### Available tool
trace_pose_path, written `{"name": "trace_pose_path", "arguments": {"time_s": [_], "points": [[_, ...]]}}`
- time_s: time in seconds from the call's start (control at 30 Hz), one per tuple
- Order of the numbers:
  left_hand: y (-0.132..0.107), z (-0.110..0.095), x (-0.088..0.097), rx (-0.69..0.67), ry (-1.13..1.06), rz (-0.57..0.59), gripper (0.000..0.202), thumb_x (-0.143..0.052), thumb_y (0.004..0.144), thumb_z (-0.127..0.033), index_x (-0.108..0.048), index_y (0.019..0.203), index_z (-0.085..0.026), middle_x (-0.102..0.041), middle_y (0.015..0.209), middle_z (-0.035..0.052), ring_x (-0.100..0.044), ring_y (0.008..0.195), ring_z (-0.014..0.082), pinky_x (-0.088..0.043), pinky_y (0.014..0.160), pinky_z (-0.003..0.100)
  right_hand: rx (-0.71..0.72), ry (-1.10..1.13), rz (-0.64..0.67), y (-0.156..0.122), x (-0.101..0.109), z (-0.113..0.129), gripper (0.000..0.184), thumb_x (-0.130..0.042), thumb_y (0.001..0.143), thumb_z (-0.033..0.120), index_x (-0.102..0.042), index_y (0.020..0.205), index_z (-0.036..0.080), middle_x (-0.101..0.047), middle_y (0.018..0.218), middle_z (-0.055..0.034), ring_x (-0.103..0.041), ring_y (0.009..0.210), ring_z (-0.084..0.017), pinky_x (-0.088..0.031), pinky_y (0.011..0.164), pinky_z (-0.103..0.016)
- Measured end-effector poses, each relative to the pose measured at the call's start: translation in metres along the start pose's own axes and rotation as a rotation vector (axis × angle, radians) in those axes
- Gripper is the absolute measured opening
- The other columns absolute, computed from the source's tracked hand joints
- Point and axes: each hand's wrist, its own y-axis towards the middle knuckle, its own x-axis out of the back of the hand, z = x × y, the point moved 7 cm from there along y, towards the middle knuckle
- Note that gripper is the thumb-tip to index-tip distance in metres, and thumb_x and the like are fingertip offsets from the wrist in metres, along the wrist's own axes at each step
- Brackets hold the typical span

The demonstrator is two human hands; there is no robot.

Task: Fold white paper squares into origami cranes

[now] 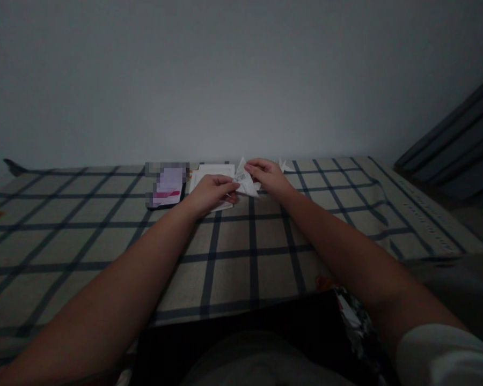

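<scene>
Together, both hands' grip (pixel 241 182) closed on folded white paper (pixel 246 182).

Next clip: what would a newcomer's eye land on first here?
Two bare arms reach to the middle of the picture, where the left hand and right hand pinch a folded white paper between them. Below it lie white sheets on a checked cloth, with a phone just left of the sheets.
</scene>
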Motion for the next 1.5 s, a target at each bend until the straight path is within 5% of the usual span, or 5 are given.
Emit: {"name": "trace_pose_path", "arguments": {"time_s": [0.37, 0.53, 0.87, 1.3, 1.5], "points": [[-0.003, -0.004, -0.004, -0.008, 0.021, 0.011, 0.017, -0.078, 0.075, -0.028, -0.073, 0.069, -0.013, -0.068, 0.057, 0.0066, -0.059, 0.048, 0.0119, -0.046, 0.050, 0.022, -0.067, -0.066, -0.040, -0.002, 0.000, 0.000, 0.021, -0.069, 0.081, 0.039, -0.062, 0.081, 0.019, -0.061, 0.073, 0.0014, -0.057, 0.067, -0.012, -0.052, 0.064, -0.026], [-0.004, -0.007, -0.002, -0.021, 0.095, 0.000, 0.017, -0.074, 0.077, -0.025, -0.072, 0.064, -0.014, -0.066, 0.054, 0.0059, -0.056, 0.045, 0.0115, -0.042, 0.047, 0.022, -0.062, -0.010, -0.012, -0.002, -0.002, -0.003, 0.028, -0.072, 0.078, 0.045, -0.063, 0.085, 0.020, -0.063, 0.077, 0.0010, -0.058, 0.070, -0.012, -0.052, 0.065, -0.025], [0.000, -0.003, -0.001, -0.016, -0.095, -0.021, 0.023, -0.082, 0.074, -0.035, -0.076, 0.075, -0.013, -0.073, 0.070, 0.0083, -0.063, 0.055, 0.0126, -0.054, 0.056, 0.024, -0.035, 0.017, -0.130, 0.001, 0.009, -0.002, 0.031, -0.073, 0.079, 0.049, -0.065, 0.086, 0.020, -0.069, 0.082, -0.0016, -0.064, 0.075, -0.014, -0.054, 0.072, -0.028], [0.000, -0.002, -0.005, -0.001, -0.052, 0.033, 0.032, -0.084, 0.075, -0.045, -0.079, 0.079, -0.014, -0.074, 0.070, 0.0087, -0.063, 0.055, 0.0119, -0.053, 0.056, 0.023, -0.028, 0.002, -0.178, 0.000, 0.013, 0.001, 0.029, -0.073, 0.079, 0.046, -0.069, 0.086, 0.018, -0.069, 0.079, -0.0016, -0.063, 0.073, -0.013, -0.054, 0.069, -0.027], [0.000, -0.001, 0.001, -0.025, -0.053, -0.034, 0.033, -0.088, 0.070, -0.042, -0.078, 0.083, -0.013, -0.075, 0.074, 0.0090, -0.065, 0.059, 0.0128, -0.055, 0.059, 0.024, 0.012, -0.051, -0.199, -0.001, 0.014, 0.007, 0.028, -0.071, 0.081, 0.046, -0.068, 0.087, 0.018, -0.067, 0.076, -0.0007, -0.060, 0.069, -0.013, -0.052, 0.065, -0.027]]}}
